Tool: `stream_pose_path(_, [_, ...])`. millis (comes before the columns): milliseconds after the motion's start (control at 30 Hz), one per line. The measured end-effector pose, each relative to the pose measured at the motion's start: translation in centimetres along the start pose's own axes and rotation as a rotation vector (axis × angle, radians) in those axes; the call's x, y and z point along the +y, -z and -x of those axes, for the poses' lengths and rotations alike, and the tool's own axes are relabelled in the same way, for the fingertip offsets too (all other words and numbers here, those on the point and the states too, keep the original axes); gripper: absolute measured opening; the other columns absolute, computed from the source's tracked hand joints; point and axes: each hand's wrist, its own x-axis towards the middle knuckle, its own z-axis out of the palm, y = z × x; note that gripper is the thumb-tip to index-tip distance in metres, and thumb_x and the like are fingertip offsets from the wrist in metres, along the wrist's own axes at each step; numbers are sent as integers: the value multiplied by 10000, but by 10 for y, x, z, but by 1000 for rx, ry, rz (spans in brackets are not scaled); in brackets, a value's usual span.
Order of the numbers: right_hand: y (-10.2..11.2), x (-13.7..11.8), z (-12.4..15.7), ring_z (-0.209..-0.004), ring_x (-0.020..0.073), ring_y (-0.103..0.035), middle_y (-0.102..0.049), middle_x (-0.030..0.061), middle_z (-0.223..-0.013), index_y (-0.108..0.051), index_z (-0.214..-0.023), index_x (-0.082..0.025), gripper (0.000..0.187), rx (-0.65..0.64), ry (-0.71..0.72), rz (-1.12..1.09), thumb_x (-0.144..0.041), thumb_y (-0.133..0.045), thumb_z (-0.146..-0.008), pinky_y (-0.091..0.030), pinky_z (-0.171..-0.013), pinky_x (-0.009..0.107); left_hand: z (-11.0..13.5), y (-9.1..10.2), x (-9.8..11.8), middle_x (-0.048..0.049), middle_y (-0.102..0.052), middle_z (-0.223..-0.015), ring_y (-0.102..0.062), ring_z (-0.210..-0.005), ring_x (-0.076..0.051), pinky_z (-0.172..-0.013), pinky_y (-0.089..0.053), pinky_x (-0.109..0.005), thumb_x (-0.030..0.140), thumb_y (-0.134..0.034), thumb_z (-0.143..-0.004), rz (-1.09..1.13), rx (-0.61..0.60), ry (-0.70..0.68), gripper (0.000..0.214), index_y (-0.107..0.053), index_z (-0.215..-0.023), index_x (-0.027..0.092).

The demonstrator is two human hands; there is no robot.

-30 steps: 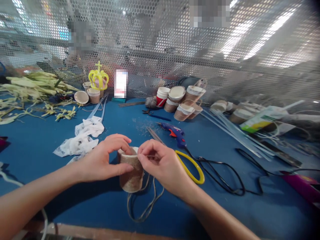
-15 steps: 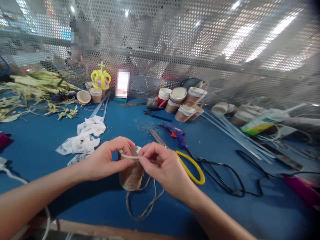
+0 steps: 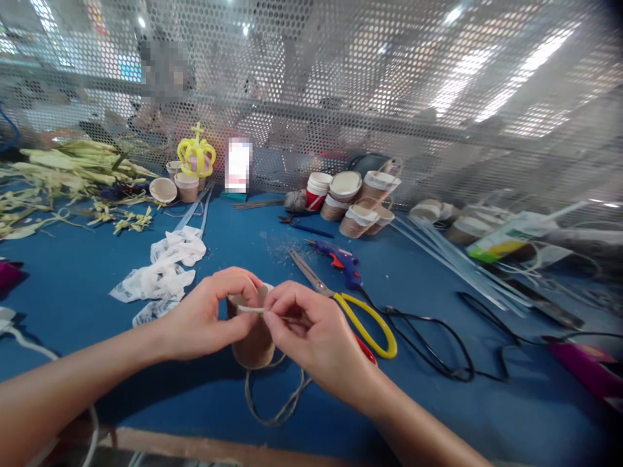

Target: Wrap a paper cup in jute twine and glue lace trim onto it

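A brown paper cup (image 3: 253,350) with a pale rim stands close in front of me, between both hands. My left hand (image 3: 211,316) is closed on its left side, thumb outside and fingers over the rim. With thumb and forefinger, my right hand (image 3: 311,327) pinches a pale cord of twine at the front of the rim. Loose twine (image 3: 270,420) loops below the cup on the blue table. Just right of that hand lie scissors (image 3: 389,340) with yellow and red handles, partly hidden by the hand. The inside of the cup is mostly covered by fingers.
A blue glue gun (image 3: 343,259) lies beyond the scissors, its black cord running right. Crumpled white cloth (image 3: 165,275) is at left. Farther back stand several wrapped cups (image 3: 357,220), a yellow crown (image 3: 196,152) and dried husks (image 3: 73,159). Clear glue sticks (image 3: 457,259) lie right.
My right hand has drawn slightly left and down, with the twine at the cup's rim. The cup has turned or tilted a little. More of the red scissor handle shows.
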Motion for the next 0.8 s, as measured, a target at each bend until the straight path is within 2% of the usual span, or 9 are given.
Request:
stream_pose_path(133, [4,0,1,-543,63,-457,-512,52,-997,-494,-801,-211,93,111,55,43,-152,-540,-746,-436,-473,218,1,4,-8,-59,-583,-891,-532,-963,-192,-860,-414,-342,108,-512,-754,-20,69,-55,77,-503,-702,164])
stream_pose_path(200, [5,-3,3,-560,76,-471,-511,35,-912,-488,-819,-212,107,100,46,73,-147,-535,-748,-441,-472,211,0,7,-13,-63,-579,-886,-522,-991,-201,-879,-399,-361,110,-506,-762,-70,119,-90,62,-514,-730,163])
stream_pose_path(333, [8,-14,14,-577,96,-553,-578,0,-724,-536,-840,-191,103,-220,2,163,-154,-574,-751,-489,-543,206,-2,10,-22,-73,-565,-904,-503,-1038,-226,-866,-398,-382,163,-498,-777,-141,190,-75,39,-504,-738,166])
stream_pose_path(433, [17,-25,20,-810,172,-633,-666,53,-923,-587,-962,-196,288,-418,33,275,-210,-685,-691,-514,-719,258,-3,11,-26,-71,-558,-915,-495,-1058,-229,-862,-404,-383,169,-485,-778,-127,193,-29,42,-493,-738,172])
stream_pose_path(500, [31,-30,19,-879,210,-638,-673,64,-1007,-610,-950,-220,286,-461,13,353,-251,-701,-681,-516,-745,286,-3,11,-27,-73,-556,-932,-490,-1065,-226,-862,-406,-383,182,-481,-789,-117,179,-9,43,-494,-749,173])
stream_pose_path(600, [60,-32,5,-840,211,-658,-663,82,-1049,-612,-799,-209,95,-295,-121,398,-298,-591,-773,-534,-675,288,-3,12,-28,-74,-556,-932,-481,-1070,-221,-874,-398,-384,195,-486,-803,-116,152,-32,48,-495,-761,175])
stream_pose_path(700, [93,-18,-19,-772,193,-672,-681,110,-950,-564,-795,-173,192,7,-366,432,-327,-469,-858,-540,-669,294,-2,13,-29,-64,-551,-913,-484,-1057,-215,-876,-394,-386,181,-480,-811,-129,143,-86,50,-488,-761,181])
stream_pose_path(733, [103,-9,-28,-713,183,-672,-688,103,-842,-553,-843,-160,220,99,-461,497,-328,-418,-886,-539,-654,295,-1,13,-30,-61,-549,-908,-485,-1052,-213,-872,-396,-385,173,-476,-811,-142,143,-103,56,-488,-757,181])
stream_pose_path(800, [117,16,-45,-754,198,-659,-671,110,-843,-561,-898,-128,258,227,-602,695,-312,-380,-910,-519,-711,327,-1,13,-30,-57,-549,-893,-485,-1049,-212,-863,-401,-377,155,-469,-809,-175,134,-135,69,-490,-749,181])
